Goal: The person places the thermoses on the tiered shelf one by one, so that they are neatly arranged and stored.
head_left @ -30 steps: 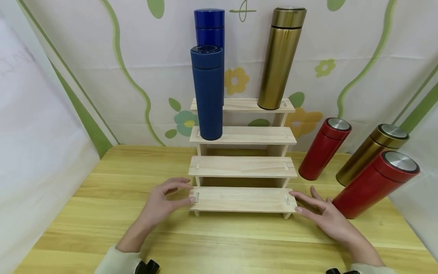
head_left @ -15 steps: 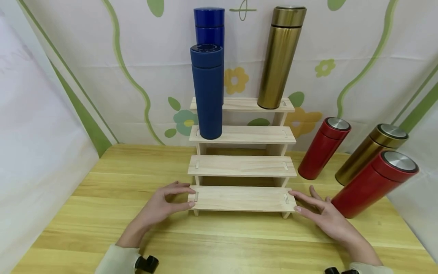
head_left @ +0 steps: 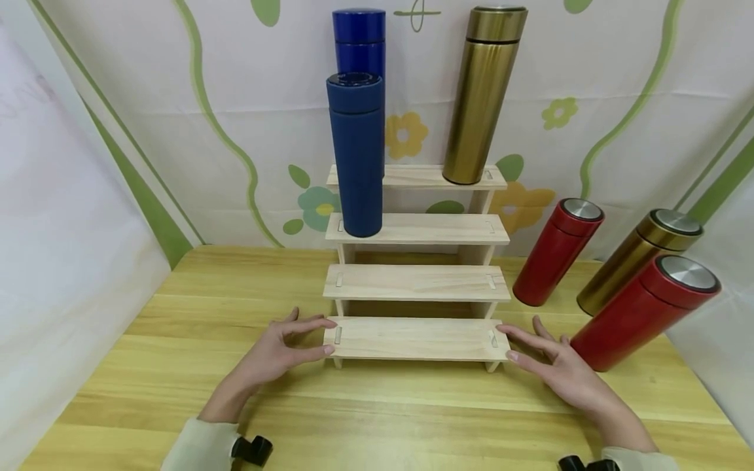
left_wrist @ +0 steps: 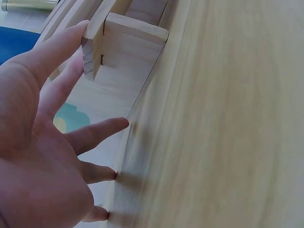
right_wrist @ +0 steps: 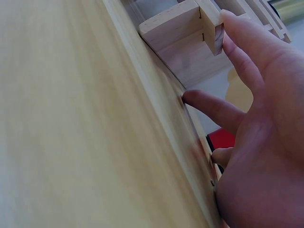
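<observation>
A stepped wooden display rack (head_left: 417, 338) of pale boards stands at the middle of the table. My left hand (head_left: 277, 350) touches the left end of its lowest board with thumb and index finger. In the left wrist view that hand's other fingers are spread, with fingertips (left_wrist: 121, 123) down at the tabletop. At the board's right end, my right hand (head_left: 562, 369) touches with thumb and index finger, its other fingers spread. On the rack's upper boards stand a matte blue thermos (head_left: 358, 157), a glossy blue thermos (head_left: 360, 42) partly hidden behind it, and a gold thermos (head_left: 484, 98).
To the right of the rack stand a red thermos (head_left: 556, 252), another gold thermos (head_left: 633, 268) and a larger-looking red thermos (head_left: 645, 314), close behind my right hand. A patterned cloth (head_left: 247, 78) hangs behind the wooden table (head_left: 377, 418).
My left hand shifts slightly, its thumb and index finger settling at the board's left end. The right hand stays in place. The whole head view drifts a little.
</observation>
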Demonstrator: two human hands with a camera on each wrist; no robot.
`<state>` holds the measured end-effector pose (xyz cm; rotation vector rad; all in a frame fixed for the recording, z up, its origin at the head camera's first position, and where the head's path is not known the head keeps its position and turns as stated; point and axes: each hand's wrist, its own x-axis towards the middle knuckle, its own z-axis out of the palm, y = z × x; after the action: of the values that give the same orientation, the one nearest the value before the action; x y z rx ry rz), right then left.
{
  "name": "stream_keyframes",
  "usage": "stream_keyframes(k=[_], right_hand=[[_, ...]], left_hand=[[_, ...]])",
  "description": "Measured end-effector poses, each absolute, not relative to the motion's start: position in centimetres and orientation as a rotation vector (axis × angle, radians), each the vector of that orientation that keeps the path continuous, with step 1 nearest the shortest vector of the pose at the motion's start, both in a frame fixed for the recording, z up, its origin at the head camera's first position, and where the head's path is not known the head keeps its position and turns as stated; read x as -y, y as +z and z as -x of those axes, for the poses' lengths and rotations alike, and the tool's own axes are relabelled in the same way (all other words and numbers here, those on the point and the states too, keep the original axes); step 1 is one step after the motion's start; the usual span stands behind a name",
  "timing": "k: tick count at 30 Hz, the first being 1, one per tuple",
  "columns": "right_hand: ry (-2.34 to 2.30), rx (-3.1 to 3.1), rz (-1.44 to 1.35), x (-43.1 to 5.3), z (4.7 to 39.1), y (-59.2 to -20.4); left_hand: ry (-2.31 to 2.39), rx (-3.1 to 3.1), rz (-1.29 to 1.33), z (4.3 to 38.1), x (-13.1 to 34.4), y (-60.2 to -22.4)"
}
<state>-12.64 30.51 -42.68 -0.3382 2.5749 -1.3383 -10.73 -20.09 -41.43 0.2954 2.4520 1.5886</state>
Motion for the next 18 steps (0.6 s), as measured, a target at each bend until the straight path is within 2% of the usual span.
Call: stream_keyframes(k=[6,12,15,18], right_hand=[[-1.254,-2.621,0.32,-30.3,12.2,-41.3],[-1.139,-2.918,0.358,-30.2,10.3,-36.3],[-1.376,-3.106,0.41,-30.2,8.4,-33.1],[-2.061,-3.034,0.608,-31.1,7.4,-31.0]], left_hand=[[1.574,-2.453,-0.303,10.7,20.2,-41.7],[1.561,-2.475,-0.306,10.7,20.3,-41.7],[1.562,-2.479,-0.308,10.7,20.3,-41.5],[1.564,-2.481,-0.306,10.7,20.3,-41.3]])
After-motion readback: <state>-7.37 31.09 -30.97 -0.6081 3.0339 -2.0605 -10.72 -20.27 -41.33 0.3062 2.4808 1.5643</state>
